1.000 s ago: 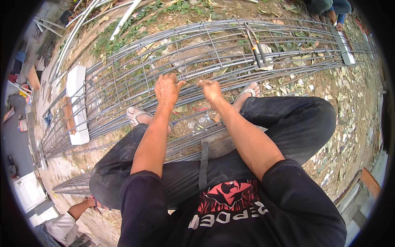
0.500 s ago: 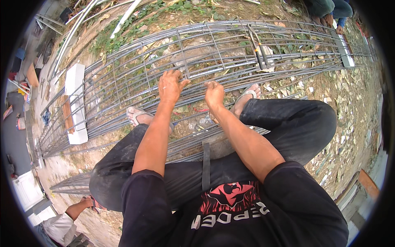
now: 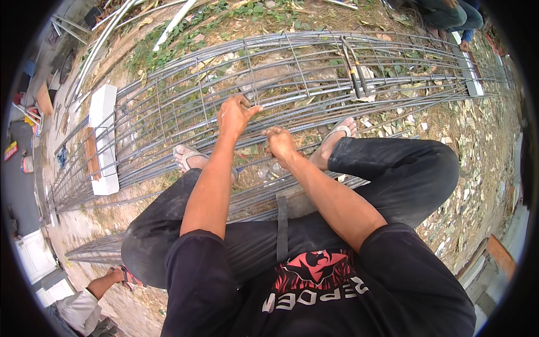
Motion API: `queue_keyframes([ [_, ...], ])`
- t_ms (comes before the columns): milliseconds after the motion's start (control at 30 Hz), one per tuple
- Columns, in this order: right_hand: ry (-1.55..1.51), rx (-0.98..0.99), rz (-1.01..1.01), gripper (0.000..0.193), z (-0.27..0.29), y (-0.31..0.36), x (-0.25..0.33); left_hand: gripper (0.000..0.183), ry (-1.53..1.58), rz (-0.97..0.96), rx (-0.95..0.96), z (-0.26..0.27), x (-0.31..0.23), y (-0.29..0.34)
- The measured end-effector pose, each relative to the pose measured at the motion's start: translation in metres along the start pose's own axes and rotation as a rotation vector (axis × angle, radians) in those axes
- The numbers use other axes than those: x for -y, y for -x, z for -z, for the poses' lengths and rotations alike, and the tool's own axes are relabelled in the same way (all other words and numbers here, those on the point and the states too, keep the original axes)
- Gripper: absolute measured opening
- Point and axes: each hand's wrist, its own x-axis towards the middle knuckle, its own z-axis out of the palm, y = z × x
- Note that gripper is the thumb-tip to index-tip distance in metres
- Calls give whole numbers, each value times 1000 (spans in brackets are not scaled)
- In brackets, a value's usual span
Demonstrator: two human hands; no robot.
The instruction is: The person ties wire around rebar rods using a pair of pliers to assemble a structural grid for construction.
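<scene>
A long cage of steel reinforcing bars [image 3: 281,103], tied across with thin square hoops, lies over the ground in front of me. My left hand [image 3: 233,116] is at its near side, fingers curled down at the bars beside a hoop and thumb stretched to the right. What those fingers grip is hidden. Lower and to the right, my right hand [image 3: 279,144] is closed in a pinch just above the near bars; anything held in it is too small to make out. End-cutting nippers [image 3: 353,70] with dark handles and orange bands rest on the cage, right of my hands.
White blocks [image 3: 104,140] [image 3: 473,78] lie at the cage's left and right ends. My sandalled feet [image 3: 191,158] are among the near bars. Another person [image 3: 455,14] crouches at far right; another's arm [image 3: 104,282] shows at lower left. Plants [image 3: 247,8] and white pipes [image 3: 174,25] lie beyond.
My right hand has drawn back toward me and slightly left, away from the bar it was near. My left hand stays at nearly the same spot on the cage.
</scene>
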Motion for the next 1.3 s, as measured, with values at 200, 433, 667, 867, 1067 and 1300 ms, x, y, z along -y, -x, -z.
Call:
queue_keyframes([
  [200,-373,59,-235,19,-11,-19,16,53,74,123,95,-2,-9,-9],
  [433,-445,187,-339,17,-11,-19,10,52,96,150,112,2,-5,-8],
  [667,-531,248,-287,8,-23,-22,35,43,169,158,186,2,-5,-9],
  [867,-422,214,-229,10,-22,-15,39,36,167,154,201,1,5,-11],
  [1067,-162,18,121,20,-25,-19,26,35,254,184,217,-8,9,-15],
  [1300,883,-114,663,17,7,-7,78,38,229,189,148,-5,11,-11],
])
